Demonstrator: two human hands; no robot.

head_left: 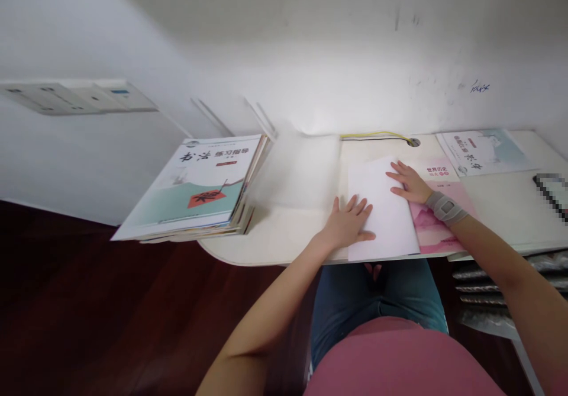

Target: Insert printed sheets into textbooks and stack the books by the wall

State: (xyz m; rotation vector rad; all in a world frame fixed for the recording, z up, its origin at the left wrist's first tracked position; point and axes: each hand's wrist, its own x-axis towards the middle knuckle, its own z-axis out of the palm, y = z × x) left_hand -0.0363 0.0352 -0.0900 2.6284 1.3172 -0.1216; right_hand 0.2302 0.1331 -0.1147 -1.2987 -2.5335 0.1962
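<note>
— Hands?

— Left hand (348,223) spread flat at the left edge of the white sheet (384,209); right hand (410,184) spread on its right edge. Neither gripping.

— Location?

— Sheet at the desk's (284,248) front edge, overlapping a pink history book (437,224); workbook stack (208,186) off the desk's left end.

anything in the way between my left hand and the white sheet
Nothing visible stands in the way. The left hand already touches the white sheet, its thumb lying over the sheet's left edge. The right hand rests on the opposite edge, beside the pink world history book.
</note>
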